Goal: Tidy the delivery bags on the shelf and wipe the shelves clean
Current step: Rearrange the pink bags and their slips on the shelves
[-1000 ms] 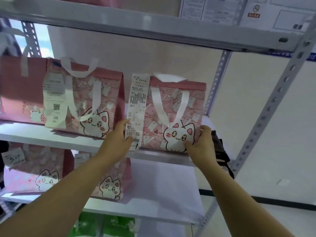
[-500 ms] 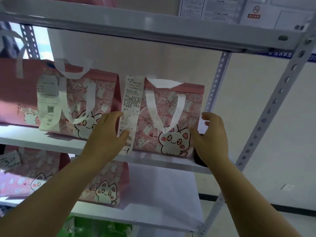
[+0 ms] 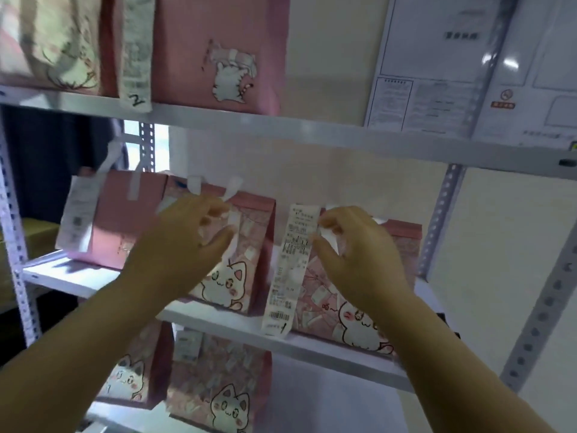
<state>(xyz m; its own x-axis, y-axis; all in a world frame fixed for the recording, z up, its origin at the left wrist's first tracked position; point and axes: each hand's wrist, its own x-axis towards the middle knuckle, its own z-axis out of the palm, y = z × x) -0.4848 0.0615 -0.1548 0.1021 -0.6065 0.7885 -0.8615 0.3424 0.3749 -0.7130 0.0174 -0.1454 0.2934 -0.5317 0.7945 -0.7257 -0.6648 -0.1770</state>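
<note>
Plainly, the risk sits with the right hand [image 3: 359,248]. Its thumb and forefinger pinch the handle strap [image 3: 328,237] at the top of the right bag [image 3: 406,254], which stands on the middle shelf [image 3: 50,273] with its base close to the front lip. A pull on the strap alone would probably tip the top forward, and the bag could slide off the edge.

The long receipt [image 3: 292,260] hangs down the bag's left front, right against those fingers and past the shelf edge. A careless tug could tear it or pull it loose, and the order would lose its label.

The left hand [image 3: 184,242] is curled in front of the middle bag [image 3: 249,254], close to its white loop [image 3: 233,218]. The blur hides whether it grips the loop or only nears it — I cannot tell. If both bags are shifted together they may knock each other, since they stand just beside one another.

A plain pink bag [image 3: 131,226] closes off the left of the same shelf, so there is little room that way. The upper shelf [image 3: 312,132] hangs low overhead and would limit any straight lift. It carries a pink cat bag [image 3: 218,57] of its own. More cat bags [image 3: 218,392] stand below, printed notices [image 3: 431,82] are on the wall, and a perforated post [image 3: 543,307] bounds the right — a bare stretch of shelf lies before it.
</note>
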